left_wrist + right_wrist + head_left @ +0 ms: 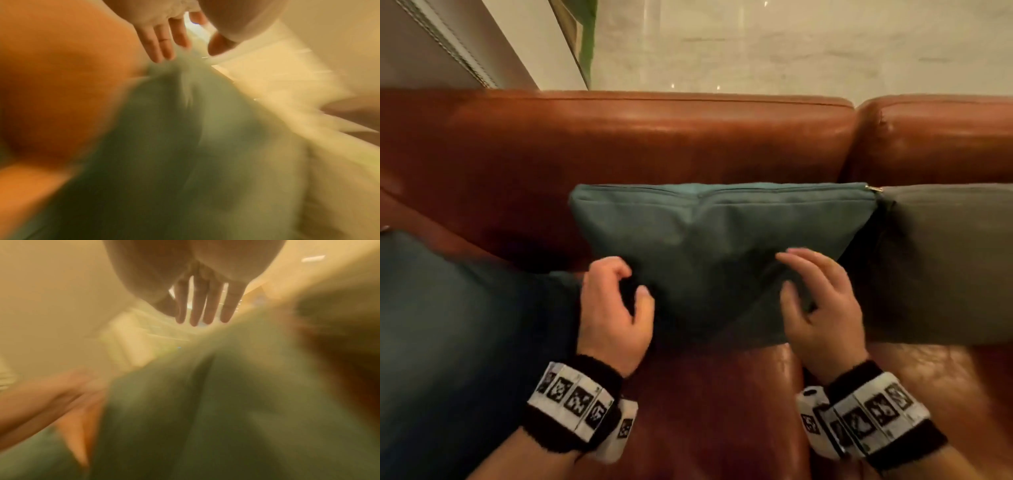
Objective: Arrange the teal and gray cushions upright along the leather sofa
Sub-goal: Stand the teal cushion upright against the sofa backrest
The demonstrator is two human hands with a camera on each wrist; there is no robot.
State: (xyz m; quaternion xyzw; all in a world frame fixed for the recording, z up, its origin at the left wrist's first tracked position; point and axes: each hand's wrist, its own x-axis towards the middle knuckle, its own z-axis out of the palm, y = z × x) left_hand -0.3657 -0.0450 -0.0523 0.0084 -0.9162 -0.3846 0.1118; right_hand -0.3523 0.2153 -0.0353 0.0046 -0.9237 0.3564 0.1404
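Note:
A teal cushion [722,246] stands upright against the backrest of the brown leather sofa [654,137], zipper edge on top. A gray cushion [941,260] stands right beside it, touching its right edge. A second teal cushion [465,325] lies at the left. My left hand [633,281] hovers at the middle cushion's lower left with loosely curled fingers that hold nothing. My right hand [791,274] rests relaxed over its lower right. The blurred wrist views show the left hand [189,48] and right hand [185,313] with straight fingers above the teal cushion [174,138] [205,402].
The sofa seat [722,394] shows in front of the cushions. A seam splits the backrest at the right [856,137]. Behind the sofa lie a pale floor [791,51] and a wall with a blind [448,44].

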